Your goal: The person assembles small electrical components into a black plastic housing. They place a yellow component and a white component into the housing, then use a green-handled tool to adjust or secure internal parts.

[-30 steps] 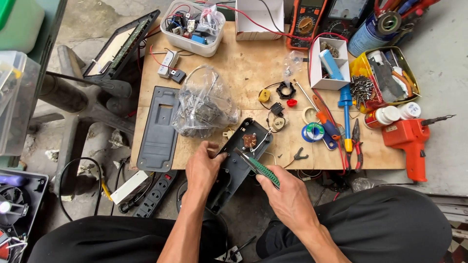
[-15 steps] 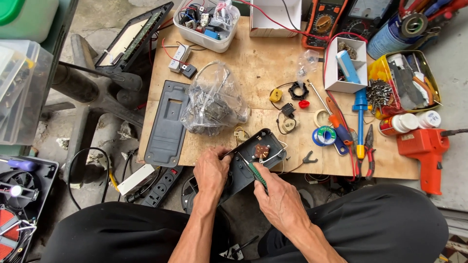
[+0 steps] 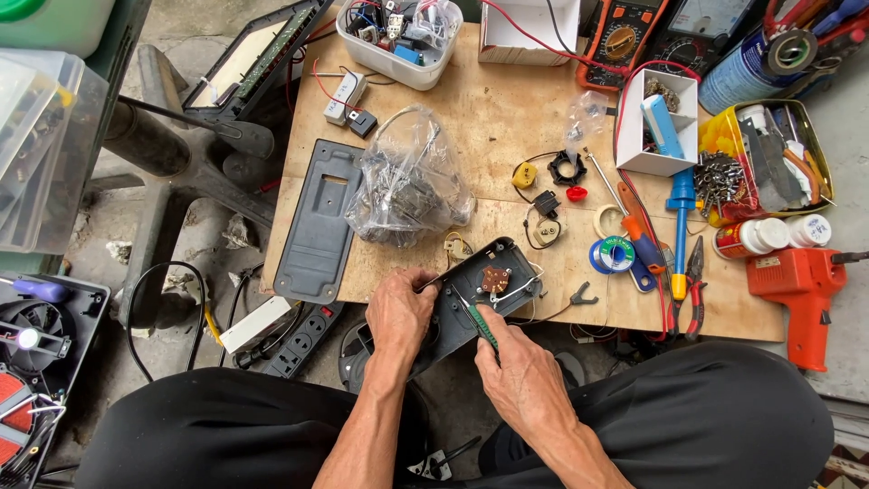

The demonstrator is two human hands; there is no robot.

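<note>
Dark grey plastic housing point(image 3: 471, 303) sat at the near edge of the wooden table point(image 3: 507, 118), half hanging off toward the lap. Its long axis ran diagonal, low end around 7 o'clock and high end around 1 o'clock, open side facing up. Couldn't see the lower end at all, since the left hand point(image 3: 398, 317) covered it, fingers curled around the edge in a firm grip. The right hand point(image 3: 525, 376) was closed around a green-handled screwdriver point(image 3: 482, 324), tip pointing up toward 11 o'clock into the housing, just below a small brown round part point(image 3: 494, 279) inside. The actual tip was too small to make out, so no idea if it touched a screw. White wires in there were a blur too.

At 10 o'clock from the housing lay a flat grey panel point(image 3: 321, 222), and at 12 o'clock a clear plastic bag point(image 3: 407, 181) of parts whose contents were hard to read. An orange glue gun point(image 3: 801, 290) sat way out at 3 o'clock, partly off the table.
</note>
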